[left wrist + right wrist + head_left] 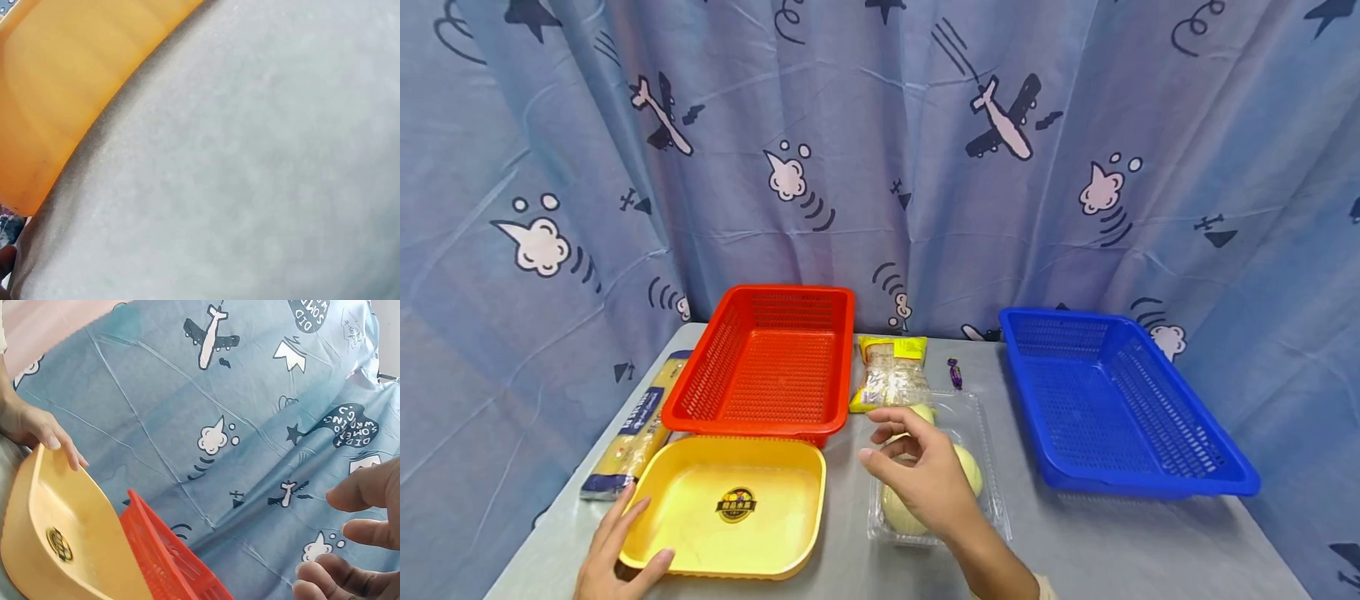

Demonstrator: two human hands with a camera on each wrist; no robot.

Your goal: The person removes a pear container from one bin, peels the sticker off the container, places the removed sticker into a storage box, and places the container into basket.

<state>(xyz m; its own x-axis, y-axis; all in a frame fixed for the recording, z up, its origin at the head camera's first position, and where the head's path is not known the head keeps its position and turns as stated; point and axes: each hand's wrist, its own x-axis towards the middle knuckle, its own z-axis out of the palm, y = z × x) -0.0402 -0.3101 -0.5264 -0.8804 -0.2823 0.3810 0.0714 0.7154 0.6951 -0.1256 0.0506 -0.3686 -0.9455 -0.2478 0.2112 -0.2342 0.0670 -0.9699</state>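
My left hand (617,546) rests at the near left corner of a yellow plastic basin (775,508), fingers spread along its rim. The right wrist view shows this hand's fingertips (76,461) over the basin's edge. A round fruit logo sits on the basin floor, with nothing lying on it. My right hand (928,475) hovers over a clear plastic box (992,500) with pale yellow-green round fruits (968,471) inside, partly hidden by the hand. Its fingers are loosely bent, thumb apart from them, and nothing shows between them.
Behind the basin stands a red basket (850,350). A long noodle packet (636,429) lies left of both. Beyond the clear box are a yellow bag of food (891,367) and a small purple wrapped candy (954,373). A blue basket (1037,442) occupies the right side; a patterned curtain (880,167) hangs behind.
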